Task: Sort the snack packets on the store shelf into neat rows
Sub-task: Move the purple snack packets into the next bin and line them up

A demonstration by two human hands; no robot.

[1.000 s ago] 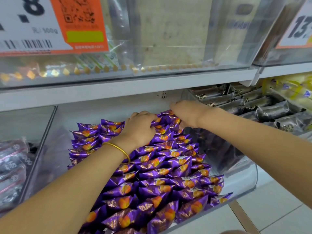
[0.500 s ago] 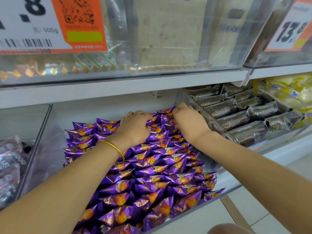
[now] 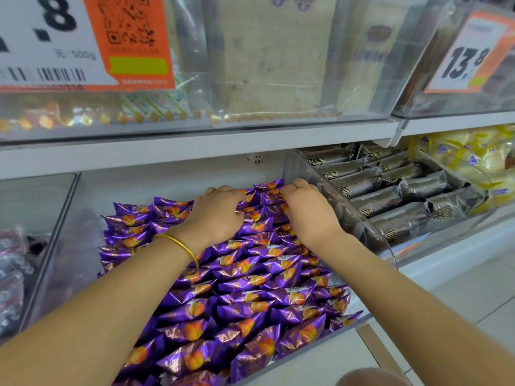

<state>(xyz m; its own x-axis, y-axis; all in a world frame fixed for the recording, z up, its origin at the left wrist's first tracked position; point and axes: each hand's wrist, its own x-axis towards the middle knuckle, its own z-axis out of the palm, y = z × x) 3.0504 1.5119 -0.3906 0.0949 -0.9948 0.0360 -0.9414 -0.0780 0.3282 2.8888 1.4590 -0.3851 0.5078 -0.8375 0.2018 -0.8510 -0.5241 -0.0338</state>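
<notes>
The purple snack packets (image 3: 250,291) lie in a clear bin (image 3: 53,240) on the lower shelf. They overlap in rows that look tidy from near to middle, while the far-left rows look looser. The left hand (image 3: 220,215) and right hand (image 3: 309,215) rest side by side on the far rows, fingers bent onto wrappers; I cannot tell whether they pinch or press. Most of the sorting seems done. Dark brown packets (image 3: 390,201) lie to the right.

Your one head camera looks forward and down at the shelves (image 3: 195,151), close above the purple snack packets (image 3: 250,288).
</notes>
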